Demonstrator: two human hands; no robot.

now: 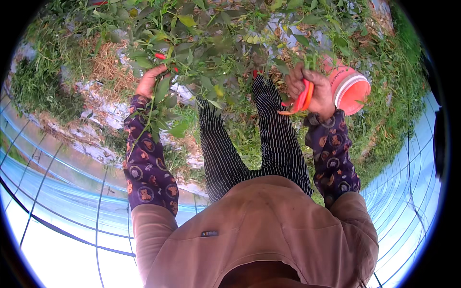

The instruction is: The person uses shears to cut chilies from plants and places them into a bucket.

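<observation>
My right hand [313,86] is closed around several picked red chili peppers [305,97], whose green stems stick out above the fist and whose tips hang below it. At the left, my left hand [150,81] reaches in among the leaves of a chili plant [201,54], its fingertips partly hidden by foliage. A red chili [160,56] shows just above those fingertips, and another small red piece lies beside them. Whether the left fingers grip anything cannot be told. Just right of my right hand, a pink plastic bucket [340,81] lies tilted with its mouth towards me.
Leafy chili plants spread across the top of the view. Dry straw [108,59] and pale plastic mulch sheeting [108,108] cover ground at the left. My legs in striped trousers [227,158] stand among low weeds. Blue netting [407,144] runs along both sides.
</observation>
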